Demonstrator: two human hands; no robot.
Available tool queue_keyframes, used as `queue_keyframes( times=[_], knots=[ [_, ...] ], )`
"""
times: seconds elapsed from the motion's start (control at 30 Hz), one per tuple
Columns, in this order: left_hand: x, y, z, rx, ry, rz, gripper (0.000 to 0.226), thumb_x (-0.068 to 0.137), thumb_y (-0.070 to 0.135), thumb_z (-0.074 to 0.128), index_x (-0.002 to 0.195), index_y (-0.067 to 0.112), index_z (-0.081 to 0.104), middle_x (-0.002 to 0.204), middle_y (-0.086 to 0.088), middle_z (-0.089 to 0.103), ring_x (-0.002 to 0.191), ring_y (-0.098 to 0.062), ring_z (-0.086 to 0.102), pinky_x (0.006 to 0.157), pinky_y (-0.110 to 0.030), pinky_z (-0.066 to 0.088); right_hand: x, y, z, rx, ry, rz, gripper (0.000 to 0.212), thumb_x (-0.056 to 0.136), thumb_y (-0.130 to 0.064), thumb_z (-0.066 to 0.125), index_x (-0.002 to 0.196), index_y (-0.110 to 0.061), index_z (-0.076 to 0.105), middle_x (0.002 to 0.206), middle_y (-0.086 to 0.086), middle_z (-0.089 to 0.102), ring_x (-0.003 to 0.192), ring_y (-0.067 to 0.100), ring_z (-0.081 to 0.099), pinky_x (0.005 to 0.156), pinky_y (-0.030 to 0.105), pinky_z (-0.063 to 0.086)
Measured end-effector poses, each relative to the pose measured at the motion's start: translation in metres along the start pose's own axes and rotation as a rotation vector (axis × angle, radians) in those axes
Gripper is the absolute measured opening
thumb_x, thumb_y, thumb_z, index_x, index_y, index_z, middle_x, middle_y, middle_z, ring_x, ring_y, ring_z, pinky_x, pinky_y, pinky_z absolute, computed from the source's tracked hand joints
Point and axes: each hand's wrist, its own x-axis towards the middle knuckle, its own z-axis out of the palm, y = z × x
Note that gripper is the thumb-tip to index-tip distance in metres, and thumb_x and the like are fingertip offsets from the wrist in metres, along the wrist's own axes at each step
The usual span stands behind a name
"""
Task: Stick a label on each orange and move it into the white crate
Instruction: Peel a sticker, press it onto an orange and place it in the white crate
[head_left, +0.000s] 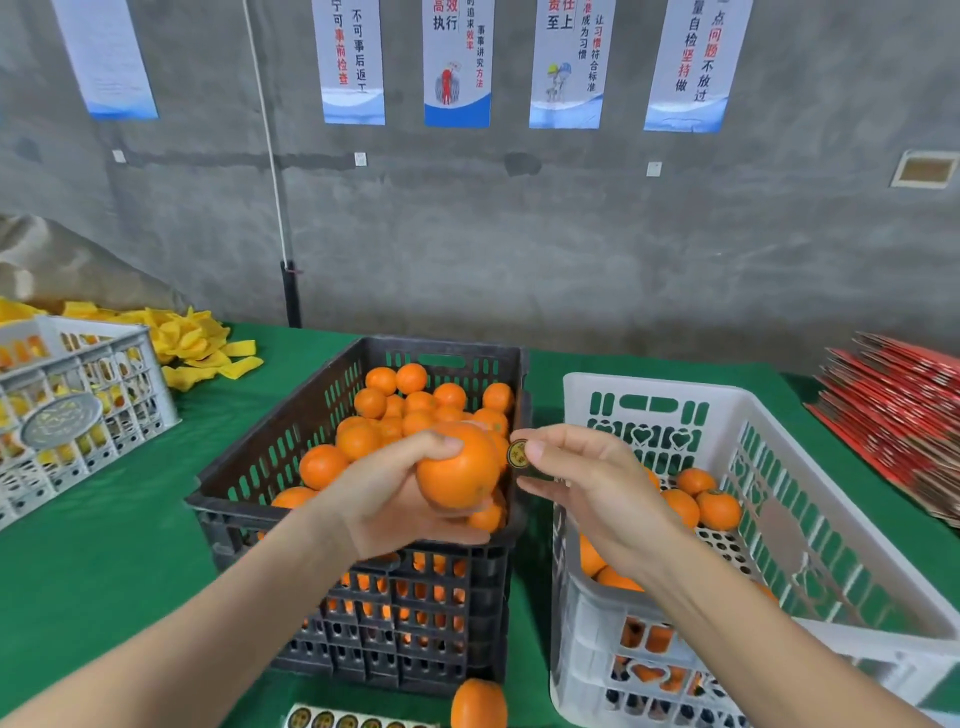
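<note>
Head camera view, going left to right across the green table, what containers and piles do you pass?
White basket → yellow foam nets → black crate → white crate → red stack.

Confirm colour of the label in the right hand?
Gold round label with a dark rim, pinched in the right hand; head view, its print too small to read.

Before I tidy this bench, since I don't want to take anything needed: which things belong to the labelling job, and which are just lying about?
In use: held orange, label, sticker sheet, black crate, white crate, left hand, right hand.

Lying about: yellow foam nets, red cartons, grey crate, wall posters.
</note>
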Motion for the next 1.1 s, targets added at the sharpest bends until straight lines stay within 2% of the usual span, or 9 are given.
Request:
queue_keyframes(
  times=[0.07,0.17,0.23,0.3,0.47,0.63,0.77,0.87,1.1],
  knots=[
    [-0.002,-0.009,0.016,-0.017,-0.058,0.065,0.067,0.057,0.018,0.077,0.122,0.019,0.062,0.114,-0.018,0.068,0.091,-0.037,0.069,0.072,-0.044,0.058,-0.012,-0.003,-0.002,0.003,-0.012,-0.011,0.01,0.082,-0.012,0.062,0.085,-0.008,0.071,0.098,0.003,0.072,0.093,0.014,0.067,0.082,0.028,0.054],
    [0.0,-0.015,0.03,0.087,-0.064,0.143,0.058,0.065,0.012,0.073,0.121,0.012,0.06,0.112,-0.014,0.068,0.093,-0.027,0.069,0.073,-0.032,0.057,-0.026,-0.007,-0.008,-0.045,0.012,-0.053,0.014,0.074,-0.019,0.065,0.082,-0.009,0.069,0.103,0.005,0.071,0.099,0.02,0.065,0.088,0.031,0.053],
    [0.003,-0.02,0.036,0.1,-0.054,0.155,0.056,0.071,0.016,0.068,0.126,0.012,0.057,0.12,-0.012,0.066,0.102,-0.025,0.067,0.081,-0.032,0.056,-0.034,-0.009,-0.012,-0.104,0.041,-0.074,0.004,0.08,-0.013,0.065,0.079,-0.012,0.069,0.103,0.001,0.07,0.1,0.019,0.064,0.087,0.027,0.053],
    [0.005,-0.025,0.042,0.068,-0.063,0.158,0.057,0.075,0.022,0.069,0.129,0.012,0.055,0.123,-0.011,0.065,0.108,-0.025,0.064,0.086,-0.032,0.056,-0.038,-0.01,-0.016,-0.176,0.072,-0.097,0.012,0.085,-0.008,0.063,0.076,-0.014,0.068,0.103,0.0,0.069,0.101,0.02,0.063,0.088,0.029,0.052],
    [0.009,-0.034,0.057,-0.032,-0.096,0.144,0.041,0.082,0.024,0.066,0.122,0.014,0.06,0.109,-0.007,0.071,0.093,-0.016,0.069,0.073,-0.024,0.055,-0.045,-0.011,-0.019,-0.315,0.119,-0.126,0.01,0.087,-0.007,0.063,0.08,-0.012,0.068,0.103,0.011,0.066,0.101,0.025,0.061,0.095,0.041,0.048],
    [0.011,-0.039,0.065,-0.047,-0.076,0.127,0.044,0.077,0.028,0.065,0.118,0.015,0.06,0.096,-0.004,0.071,0.077,-0.013,0.066,0.066,-0.023,0.054,-0.049,-0.012,-0.02,-0.5,0.141,-0.181,0.011,0.087,-0.011,0.064,0.078,-0.016,0.067,0.102,0.006,0.063,0.097,0.013,0.058,0.089,0.028,0.047],
    [0.011,-0.041,0.067,-0.014,-0.057,0.093,0.054,0.079,0.029,0.064,0.129,0.012,0.055,0.117,-0.015,0.064,0.092,-0.02,0.06,0.08,-0.03,0.047,-0.05,-0.014,-0.018,-0.633,0.148,-0.245,0.019,0.086,-0.011,0.065,0.073,-0.025,0.063,0.1,0.0,0.06,0.097,0.008,0.055,0.085,0.027,0.047],
    [0.011,-0.041,0.068,-0.02,-0.054,0.072,0.051,0.08,0.029,0.064,0.128,0.012,0.057,0.119,-0.017,0.062,0.098,-0.024,0.056,0.087,-0.034,0.042,-0.05,-0.014,-0.017,-0.723,0.144,-0.271,0.024,0.087,-0.011,0.063,0.072,-0.028,0.059,0.099,-0.002,0.057,0.096,0.01,0.054,0.085,0.029,0.045],
    [0.012,-0.039,0.069,-0.035,-0.074,0.056,0.049,0.078,0.031,0.064,0.124,0.014,0.059,0.104,-0.008,0.066,0.079,-0.016,0.062,0.072,-0.027,0.048,-0.046,-0.02,-0.022,-0.738,0.104,-0.229,0.023,0.089,-0.011,0.062,0.073,-0.028,0.059,0.101,-0.002,0.058,0.095,0.003,0.054,0.085,0.016,0.042]
  ],
)
